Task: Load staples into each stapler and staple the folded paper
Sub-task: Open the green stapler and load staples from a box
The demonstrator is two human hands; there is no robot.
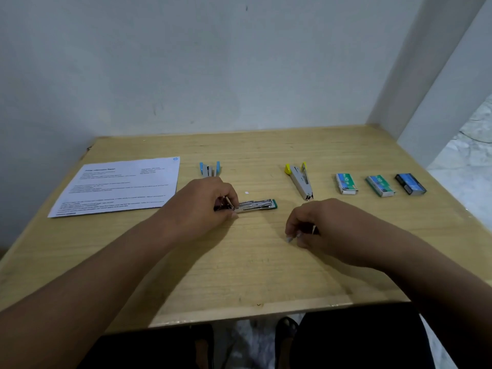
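Mid-frame on the table [266,262]: left hand [198,202] gripping the green stapler [257,205] (lying flat); right hand [312,222] pinching a small strip, likely staples [314,229]; paper [119,185] at left.

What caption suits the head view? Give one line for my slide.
Left hand holds the green-tipped stapler on the table; right hand pinches a small metal piece, probably staples.

Bare table [239,267] lies open between the forearms and toward the near edge. Farther back, paper [119,186], blue stapler [209,169], green stapler [257,205], yellow stapler [299,179] and three boxes [379,185] form a row with gaps between.
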